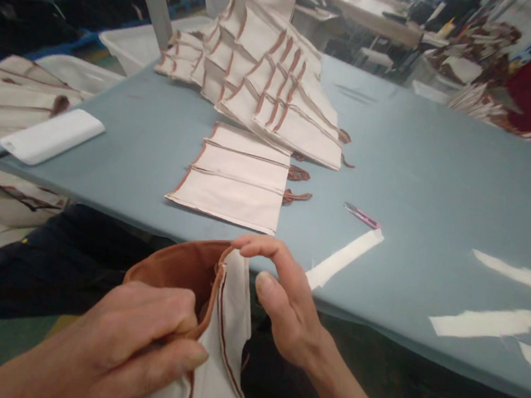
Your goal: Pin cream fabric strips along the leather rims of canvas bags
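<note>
A cream fabric bag (227, 377) with brown lining (176, 265) and brown edging stands tilted at the table's front edge, its mouth gaping. My left hand (145, 333) pinches the near rim, thumb outside on the cream cloth and fingers over the brown edge. At the far corner of the rim, the index finger of my right hand (286, 299) rests on the edge, while the thumb stays apart from the cloth. Just beyond, flat cream bags (242, 186) with brown loops lie on the table. Pink-handled thread snips (363, 217) lie to their right.
A fanned pile of similar bags (272, 76) covers the back of the blue-grey table (424, 181). Cream strips (348, 259) lie at the right. A white power bank (53, 135) with a black cable sits at the left edge, beside more bags (8, 106).
</note>
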A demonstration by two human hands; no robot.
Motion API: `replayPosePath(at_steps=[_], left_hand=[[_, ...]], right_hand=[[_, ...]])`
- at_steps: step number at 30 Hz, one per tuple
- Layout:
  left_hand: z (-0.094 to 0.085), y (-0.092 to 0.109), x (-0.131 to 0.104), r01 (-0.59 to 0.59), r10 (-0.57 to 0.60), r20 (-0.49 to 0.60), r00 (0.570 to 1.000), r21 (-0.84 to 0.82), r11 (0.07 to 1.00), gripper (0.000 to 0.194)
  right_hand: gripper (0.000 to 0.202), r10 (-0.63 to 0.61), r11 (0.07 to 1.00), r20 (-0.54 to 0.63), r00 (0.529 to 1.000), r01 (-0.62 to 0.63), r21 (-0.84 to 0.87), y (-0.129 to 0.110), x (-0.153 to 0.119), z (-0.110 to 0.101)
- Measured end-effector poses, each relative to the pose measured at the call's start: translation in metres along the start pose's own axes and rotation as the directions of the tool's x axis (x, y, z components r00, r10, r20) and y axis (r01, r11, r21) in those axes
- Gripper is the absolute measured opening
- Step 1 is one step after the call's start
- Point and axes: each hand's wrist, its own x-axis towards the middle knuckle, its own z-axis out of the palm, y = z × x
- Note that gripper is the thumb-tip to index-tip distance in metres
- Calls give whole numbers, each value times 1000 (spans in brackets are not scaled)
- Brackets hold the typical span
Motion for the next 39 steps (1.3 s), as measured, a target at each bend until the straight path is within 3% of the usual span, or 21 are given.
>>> replayPosePath(at_steps=[3, 5, 10, 17, 22, 28, 33, 36, 39], left_hand=[[-5, 1, -2, 11, -10, 45, 999, -13, 1000, 34], [-7, 0, -3, 13, -13, 21, 1000, -11, 1000, 38], [-9, -14, -7, 64, -66, -49, 997, -32, 997, 43], [-7, -48, -8, 306, -320, 3, 947, -302, 903, 47], [-5, -50, -6, 358, -402, 17, 916, -489, 795, 45], [-10, -28, 4, 169, -227, -171, 959, -299, 939, 43], [-7, -31, 6, 90, -155, -380, 912, -183, 979, 41], [-3, -45, 10, 103, -105, -402, 910, -28, 994, 40], [0, -54, 15, 64, -38, -349, 936, 65, 996, 39]], right_hand=[[33, -137, 989, 180, 974, 146, -34, 6, 21, 6], [39, -210, 969, 260, 943, 236, -76, 14, 30, 12], [56, -210, 940, 290, 934, 274, -201, 38, 37, 12], [38, -249, 883, 380, 891, 370, -288, 46, 30, 0], [18, -233, 900, 389, 891, 349, -262, 45, 28, -3], [4, -259, 923, 357, 898, 339, -183, 28, 34, -13], [12, -230, 927, 293, 928, 300, -226, -3, 34, -21], [16, -202, 927, 262, 944, 271, -261, -25, 35, -25], [19, -130, 941, 288, 949, 209, -265, -41, 37, -30]])
